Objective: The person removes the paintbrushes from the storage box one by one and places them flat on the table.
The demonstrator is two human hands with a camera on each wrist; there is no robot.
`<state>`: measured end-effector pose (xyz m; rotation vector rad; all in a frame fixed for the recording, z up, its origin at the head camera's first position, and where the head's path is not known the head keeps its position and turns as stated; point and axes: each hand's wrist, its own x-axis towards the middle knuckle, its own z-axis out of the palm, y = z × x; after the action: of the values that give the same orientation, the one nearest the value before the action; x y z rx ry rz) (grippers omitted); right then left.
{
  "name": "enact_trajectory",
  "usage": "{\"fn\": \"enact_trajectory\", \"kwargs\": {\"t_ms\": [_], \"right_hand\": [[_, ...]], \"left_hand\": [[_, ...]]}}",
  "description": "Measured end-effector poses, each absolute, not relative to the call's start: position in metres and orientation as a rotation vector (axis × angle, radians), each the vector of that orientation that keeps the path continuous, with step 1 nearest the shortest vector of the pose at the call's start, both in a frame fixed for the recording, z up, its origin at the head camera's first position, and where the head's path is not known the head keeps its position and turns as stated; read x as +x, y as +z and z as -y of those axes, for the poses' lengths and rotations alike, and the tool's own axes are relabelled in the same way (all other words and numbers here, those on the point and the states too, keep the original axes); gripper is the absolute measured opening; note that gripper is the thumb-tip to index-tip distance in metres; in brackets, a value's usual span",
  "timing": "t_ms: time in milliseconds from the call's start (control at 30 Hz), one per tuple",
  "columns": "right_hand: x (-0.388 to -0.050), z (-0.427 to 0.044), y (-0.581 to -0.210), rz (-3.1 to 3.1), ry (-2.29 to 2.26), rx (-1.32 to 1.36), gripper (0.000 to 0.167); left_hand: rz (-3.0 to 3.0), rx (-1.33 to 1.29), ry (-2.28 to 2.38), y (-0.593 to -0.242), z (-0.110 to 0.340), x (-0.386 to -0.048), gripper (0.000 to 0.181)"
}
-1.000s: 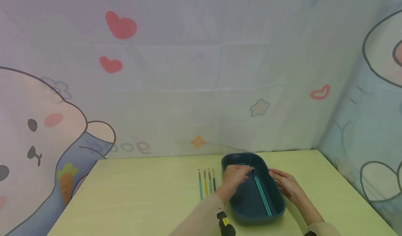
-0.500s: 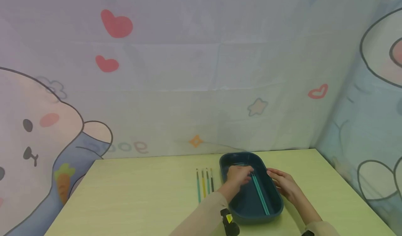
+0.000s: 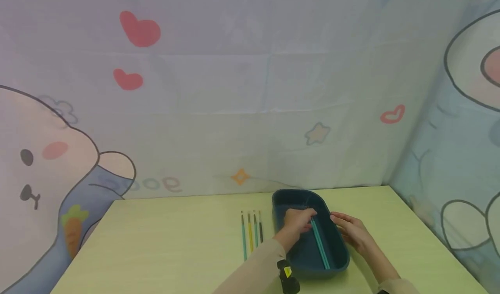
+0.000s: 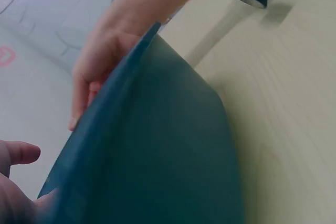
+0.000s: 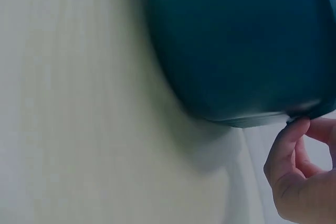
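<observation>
A dark teal tray (image 3: 340,237) stands on the table, with slim paintbrushes (image 3: 320,244) with teal handles side by side in it. My left hand (image 3: 296,224) reaches over the tray's left rim and pinches the upper ends of these paintbrushes, which its fingers hide. In the left wrist view only parts of this hand's fingers (image 4: 20,152) show beside the tray wall (image 4: 168,129). My right hand (image 3: 353,231) holds the right rim of the tray from outside. In the right wrist view its curled fingertips (image 5: 300,124) meet the rim.
Several thin brushes (image 3: 250,233) lie in a row left of the tray, their lower ends hidden by the left sleeve (image 3: 254,268). The pale yellow table (image 3: 168,242) reaches back to a printed cloth (image 3: 218,111). A dark wrist camera (image 3: 289,281) hangs at the left cuff.
My left hand has come down over the paintbrushes' upper ends, whose tips showed before. The paintbrushes shift slightly left in the tray. The right hand stays at the rim, and the head view turns slightly right.
</observation>
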<state>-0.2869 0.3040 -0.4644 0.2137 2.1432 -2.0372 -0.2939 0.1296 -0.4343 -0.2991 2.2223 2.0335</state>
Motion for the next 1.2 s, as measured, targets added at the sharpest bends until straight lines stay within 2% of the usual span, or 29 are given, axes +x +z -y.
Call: {"fn": "enact_trajectory", "kwargs": {"t_ms": [500,1200], "right_hand": [[-0.295,-0.301,-0.453,-2.265,-1.922,0.185,0.057],[-0.292,-0.301,-0.457,-2.226,-1.961,0.205,0.056]], "left_hand": [[-2.3,-0.36,1.983,-0.443,-0.133,-0.304,0.027],[-2.328,-0.397,1.903,-0.455,-0.139,-0.307,0.026]]}}
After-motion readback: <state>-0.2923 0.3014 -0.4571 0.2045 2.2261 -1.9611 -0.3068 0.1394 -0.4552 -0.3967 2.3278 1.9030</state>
